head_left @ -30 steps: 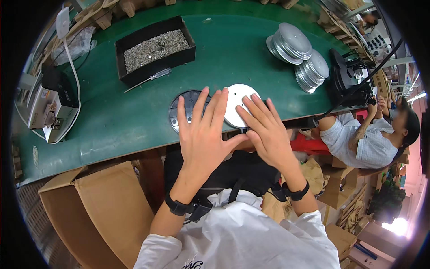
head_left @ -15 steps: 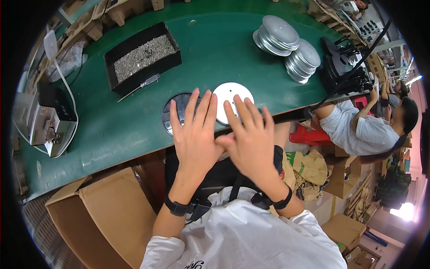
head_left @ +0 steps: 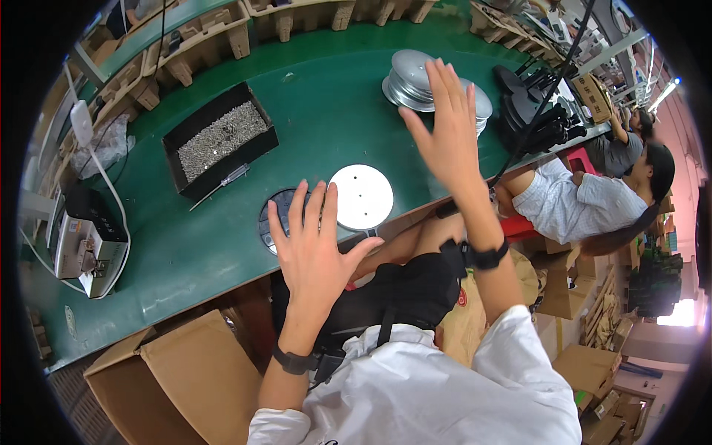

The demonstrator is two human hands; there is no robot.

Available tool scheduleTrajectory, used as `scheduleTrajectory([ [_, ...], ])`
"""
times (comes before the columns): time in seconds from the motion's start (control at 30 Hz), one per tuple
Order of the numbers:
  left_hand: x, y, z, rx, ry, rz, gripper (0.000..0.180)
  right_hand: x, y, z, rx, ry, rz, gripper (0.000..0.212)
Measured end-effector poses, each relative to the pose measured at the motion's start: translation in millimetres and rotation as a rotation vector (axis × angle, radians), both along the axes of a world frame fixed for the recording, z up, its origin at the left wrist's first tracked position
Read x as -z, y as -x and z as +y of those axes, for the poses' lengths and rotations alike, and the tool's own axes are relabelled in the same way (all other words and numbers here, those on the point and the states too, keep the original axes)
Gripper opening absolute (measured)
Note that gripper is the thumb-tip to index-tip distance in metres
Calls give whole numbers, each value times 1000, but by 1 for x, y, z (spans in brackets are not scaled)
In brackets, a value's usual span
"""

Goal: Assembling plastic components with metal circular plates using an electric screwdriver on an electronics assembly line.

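My left hand (head_left: pixel 315 248) is open with fingers spread, hovering at the near edge of the green table (head_left: pixel 215 252) over a dark round part (head_left: pixel 271 221). A white round disc (head_left: pixel 361 196) lies just right of that part. My right hand (head_left: pixel 445 133) is raised and open, palm flat, up near a stack of silver metal discs (head_left: pixel 412 80) at the far right of the table. Neither hand holds anything.
A black tray of small silver screws (head_left: pixel 219 139) sits at the table's middle left, a screwdriver (head_left: pixel 219 185) lying by it. A grey device with cables (head_left: pixel 83 241) stands at the left. Black parts (head_left: pixel 538 111) pile at the right. Another person (head_left: pixel 593 196) sits to the right. An open cardboard box (head_left: pixel 174 382) is below.
My right hand has lifted away from beside the left and swung up and right toward the silver discs. My left hand stays near the dark round part.
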State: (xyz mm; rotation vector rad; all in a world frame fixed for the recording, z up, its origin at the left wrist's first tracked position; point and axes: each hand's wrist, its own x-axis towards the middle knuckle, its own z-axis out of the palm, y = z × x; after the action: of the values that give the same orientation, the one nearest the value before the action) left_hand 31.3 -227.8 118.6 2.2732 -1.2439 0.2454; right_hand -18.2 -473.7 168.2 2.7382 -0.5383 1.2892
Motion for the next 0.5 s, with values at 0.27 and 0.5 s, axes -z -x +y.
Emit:
scheduleTrajectory([
  [0.27,-22,-16,42,-39,151,95,101,6,-8,-5,-157,58,-77,25],
  [0.5,-2,-26,57,-85,136,213,124,20,2,100,-712,109,171,29],
])
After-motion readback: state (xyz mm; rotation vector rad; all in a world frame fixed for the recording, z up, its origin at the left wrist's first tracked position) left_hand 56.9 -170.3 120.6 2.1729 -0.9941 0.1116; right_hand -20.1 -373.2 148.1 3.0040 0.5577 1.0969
